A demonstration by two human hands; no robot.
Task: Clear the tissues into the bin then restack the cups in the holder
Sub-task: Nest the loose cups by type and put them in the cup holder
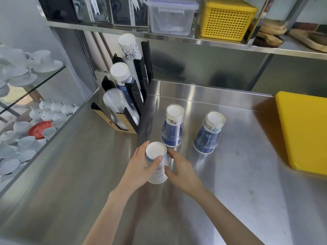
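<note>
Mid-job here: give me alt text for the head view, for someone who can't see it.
Both hands, left and right, hold an upside-down white paper cup above a steel counter. Two upturned blue cup stacks stand behind it, right of a black cup holder with three stacks. A yellow board sits far right; no tissues visible.

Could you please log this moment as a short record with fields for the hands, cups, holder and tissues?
left hand: left hand wrapped around the white cup, upside down
right hand: right hand with fingertips on the same cup's other side
loose cups: two blue cups upside down on the steel counter, apart from each other
holder: black cup holder at back left, with three slanted stacks, the nearest of clear cups
tissues: none in view
bin: not in view
</note>
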